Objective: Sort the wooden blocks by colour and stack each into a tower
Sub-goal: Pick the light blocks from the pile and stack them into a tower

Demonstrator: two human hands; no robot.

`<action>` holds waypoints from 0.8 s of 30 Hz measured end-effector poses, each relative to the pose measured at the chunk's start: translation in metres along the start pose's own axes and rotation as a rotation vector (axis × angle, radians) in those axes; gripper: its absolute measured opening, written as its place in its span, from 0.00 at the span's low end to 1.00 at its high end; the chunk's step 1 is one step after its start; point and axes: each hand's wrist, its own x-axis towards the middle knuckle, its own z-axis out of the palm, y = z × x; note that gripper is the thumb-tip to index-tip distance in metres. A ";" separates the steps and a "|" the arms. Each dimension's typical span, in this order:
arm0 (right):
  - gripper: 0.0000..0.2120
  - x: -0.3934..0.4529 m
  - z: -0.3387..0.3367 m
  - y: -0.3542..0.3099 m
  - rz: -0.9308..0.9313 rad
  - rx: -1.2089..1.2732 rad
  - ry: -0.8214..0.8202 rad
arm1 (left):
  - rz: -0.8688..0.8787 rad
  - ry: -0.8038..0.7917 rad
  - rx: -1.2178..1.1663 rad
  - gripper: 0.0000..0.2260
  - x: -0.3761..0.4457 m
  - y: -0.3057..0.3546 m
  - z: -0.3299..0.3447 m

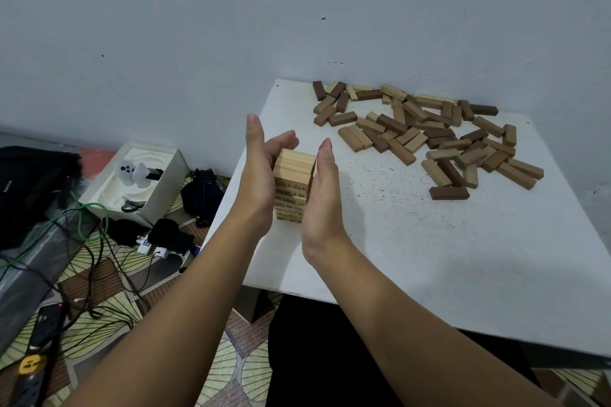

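The fingers (254, 129) of the left hand (261, 172) and right hand (322, 195) are straight, pressing both sides of the light tower (292, 185) on the counter (413, 241).

matt wooden blocks (429, 135), speckled matt table (413, 241)

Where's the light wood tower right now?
In the head view, the light wood tower stands upright near the left edge of the white table, between the flat left hand and right hand, with the loose block pile behind it to the right.

Pale tower (292, 180), brown/tan blocks (426, 132), white table (413, 241).
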 end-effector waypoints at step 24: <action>0.49 0.013 -0.005 0.008 0.019 -0.107 -0.040 | 0.023 0.076 0.008 0.35 -0.007 -0.009 0.005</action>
